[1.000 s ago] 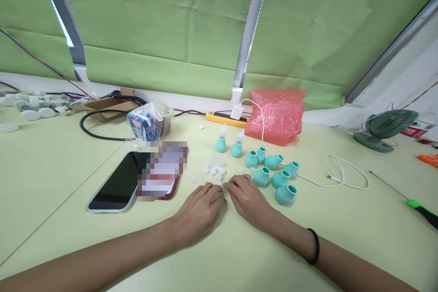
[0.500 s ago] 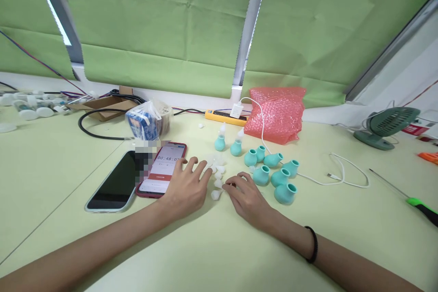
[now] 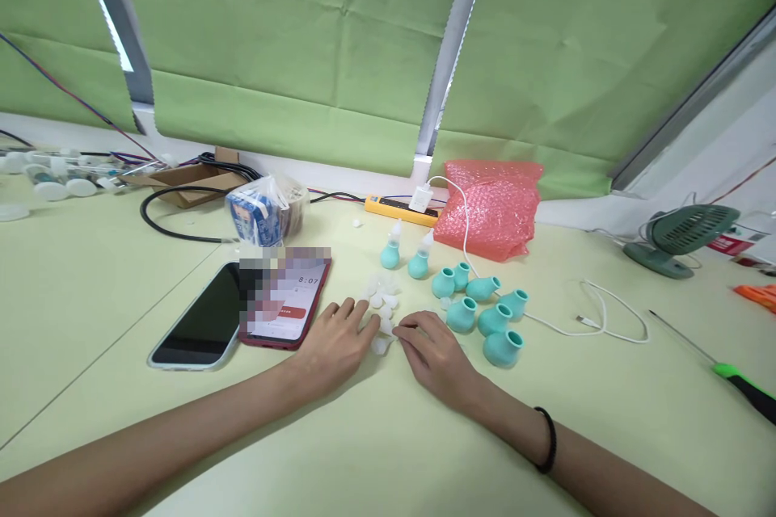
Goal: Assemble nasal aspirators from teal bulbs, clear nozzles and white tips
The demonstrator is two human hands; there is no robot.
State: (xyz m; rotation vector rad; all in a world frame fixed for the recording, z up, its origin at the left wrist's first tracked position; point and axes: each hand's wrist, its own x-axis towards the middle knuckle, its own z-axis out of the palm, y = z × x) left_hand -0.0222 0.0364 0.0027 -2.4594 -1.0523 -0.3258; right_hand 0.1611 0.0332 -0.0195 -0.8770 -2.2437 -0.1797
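Small translucent white pieces [image 3: 386,300] lie in a loose cluster on the table between my two hands. My left hand [image 3: 340,341] rests palm down at the cluster's left side, fingers bent and slightly apart, its thumb side close to the nearest pieces. To the right of the cluster, my right hand [image 3: 437,357] has thumb and forefinger pressed together; whatever may be between them is hidden. Several turquoise rubber bulbs [image 3: 503,348] with open necks stand or lean beyond my right hand. Farther back are two turquoise bulbs with clear pointed tips [image 3: 391,253] fitted on them.
Left of my left hand lie a dark-screened phone [image 3: 197,323] and a red-cased phone [image 3: 284,307] showing a timer. Behind are a yellow power strip [image 3: 400,211], pink bubble wrap [image 3: 490,210] and a bagged blue pack [image 3: 255,214]. A white cable [image 3: 563,333], screwdriver [image 3: 724,371] and green fan [image 3: 685,234] are right.
My left hand has shifted toward me, off the red-cased phone's edge, its fingers drawing nearer the closest white pieces. My right hand stays nearly in place, fingertips pinched. The view has tilted slightly.
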